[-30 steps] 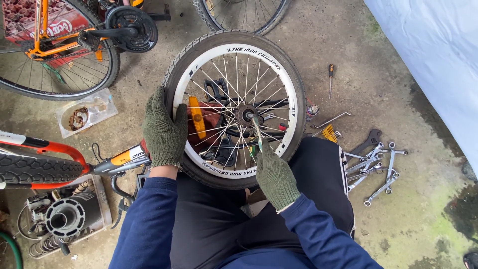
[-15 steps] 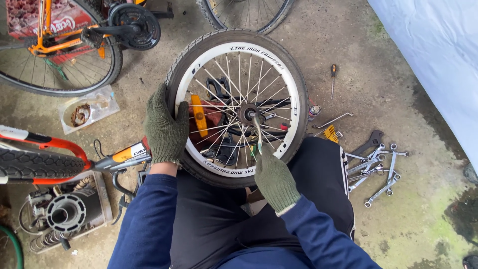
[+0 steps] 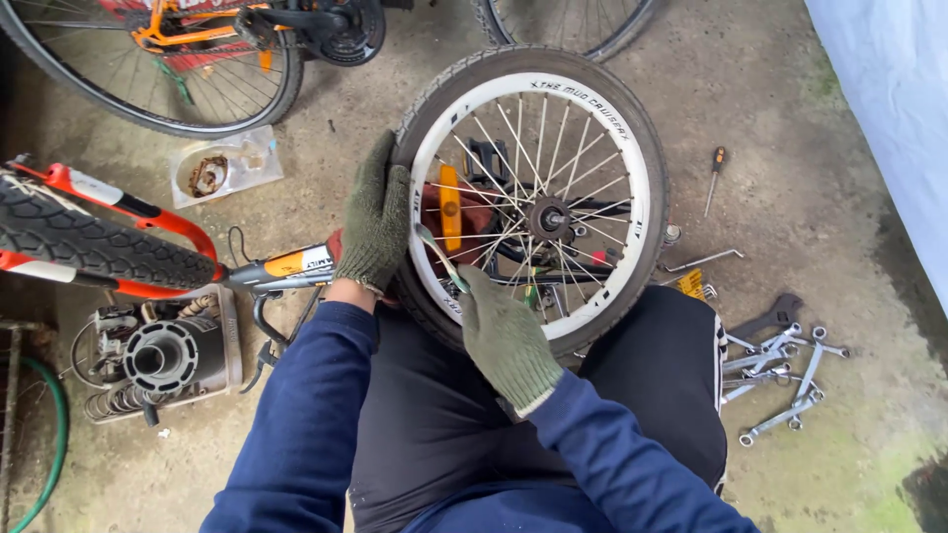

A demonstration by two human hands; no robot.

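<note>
Gripping the small bicycle wheel against my lap, my gloved left hand clasps the tyre at nine o'clock, while my gloved right hand closes round a slim metal lever pushed in at the white rim near seven o'clock. Judging by this, the tyre remains seated almost all the way round, so prying has barely begun. Spanners lie at four o'clock.

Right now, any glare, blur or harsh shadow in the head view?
Head view: soft even daylight, no hard shadows; wheel and both gloved hands, left hand and right hand, are sharp; the white sheet at top right is bright, near washed out; edges slightly wide-angle stretched.
</note>
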